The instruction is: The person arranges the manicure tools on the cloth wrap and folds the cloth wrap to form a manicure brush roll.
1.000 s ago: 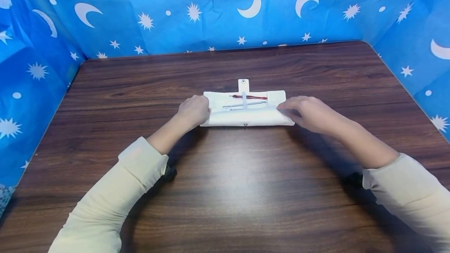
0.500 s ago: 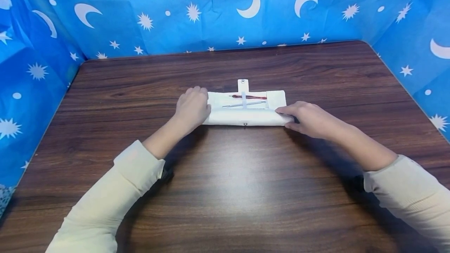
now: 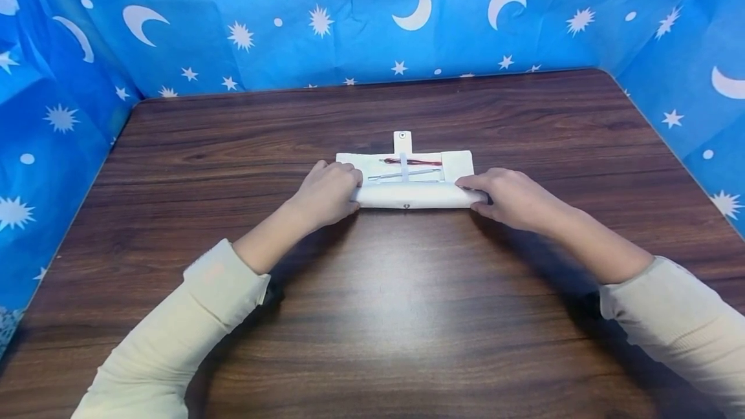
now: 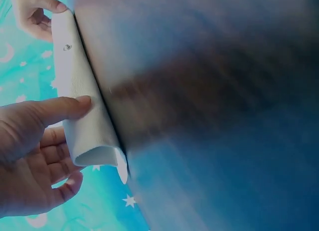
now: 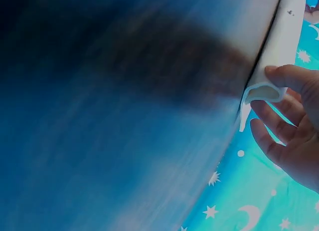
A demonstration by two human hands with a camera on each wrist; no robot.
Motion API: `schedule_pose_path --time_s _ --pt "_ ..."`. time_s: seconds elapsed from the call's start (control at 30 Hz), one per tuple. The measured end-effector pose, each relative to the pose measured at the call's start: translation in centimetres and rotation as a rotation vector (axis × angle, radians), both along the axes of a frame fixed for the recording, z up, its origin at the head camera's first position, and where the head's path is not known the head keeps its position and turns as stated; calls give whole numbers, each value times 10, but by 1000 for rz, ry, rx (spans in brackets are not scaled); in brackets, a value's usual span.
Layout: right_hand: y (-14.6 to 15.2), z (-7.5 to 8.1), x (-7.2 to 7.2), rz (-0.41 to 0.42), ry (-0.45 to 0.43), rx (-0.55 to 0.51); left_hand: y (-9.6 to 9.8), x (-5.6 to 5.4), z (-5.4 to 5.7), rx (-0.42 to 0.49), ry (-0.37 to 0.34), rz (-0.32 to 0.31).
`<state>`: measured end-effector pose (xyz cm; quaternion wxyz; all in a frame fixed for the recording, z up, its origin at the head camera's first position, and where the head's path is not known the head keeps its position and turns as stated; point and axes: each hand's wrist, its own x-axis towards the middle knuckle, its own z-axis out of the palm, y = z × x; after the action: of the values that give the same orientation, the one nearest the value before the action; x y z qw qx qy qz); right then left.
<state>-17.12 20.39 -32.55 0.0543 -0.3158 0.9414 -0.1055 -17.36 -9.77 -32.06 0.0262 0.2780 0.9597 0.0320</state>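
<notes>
A white tool roll (image 3: pixel 410 196) lies on the table, its near side folded over into a hollow curl. My left hand (image 3: pixel 328 194) pinches the left end of that fold, with the thumb in front and the fingers behind, as the left wrist view also shows. At the other end, my right hand (image 3: pixel 515 199) grips the fold (image 5: pixel 281 49) between thumb and fingers. Behind the fold, a thin red tool (image 3: pixel 421 162) and a slim silver tool (image 3: pixel 401 174) lie under a pale band (image 3: pixel 404 168). The fold partly hides the roll's inside.
A strap (image 3: pixel 403 141) with a snap sticks out from the roll's far edge. Dark wood-grain table (image 3: pixel 384 315) surrounds it. A blue curtain (image 3: pixel 361 24) with moons and stars hangs behind the table's far edge and along both sides.
My left hand has moved up to the roll's far left corner, then back down and right onto the fold. The fold covers more of the silver tools. My right hand has settled round its end.
</notes>
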Motion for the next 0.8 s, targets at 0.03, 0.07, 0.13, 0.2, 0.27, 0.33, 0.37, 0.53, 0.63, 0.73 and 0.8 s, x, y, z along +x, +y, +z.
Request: schedule_pose_path --time_s 0.03,0.07,0.13,0.2,0.27,0.33,0.37,0.53,0.63,0.73,0.8 --pt "0 0 -1 1 2 -6 0 -1 1 -4 -15 -2" --pt "0 0 -1 -4 -2 -16 0 -1 2 -4 -36 -3" --pt "1 1 -2 -16 -18 -40 -2 -2 6 6 -103 -2" --pt "3 1 -3 -34 -49 -74 -4 -3 11 27 -193 11" --pt "6 1 -4 -54 -90 -116 -7 -4 16 51 -295 23" --pt "8 2 -5 -63 -143 -162 -10 -6 21 79 -400 31" --pt "10 2 -6 -66 -176 -184 -13 -6 23 90 -450 30" --pt "16 5 -10 -110 -370 -291 -23 -11 27 156 -605 21" --pt "17 5 -15 -146 -456 -325 -25 -13 26 193 -610 35" --pt "16 4 -19 -181 -494 -328 -25 -14 23 218 -587 56" --pt "14 3 -22 -199 -495 -317 -25 -15 21 216 -562 72"
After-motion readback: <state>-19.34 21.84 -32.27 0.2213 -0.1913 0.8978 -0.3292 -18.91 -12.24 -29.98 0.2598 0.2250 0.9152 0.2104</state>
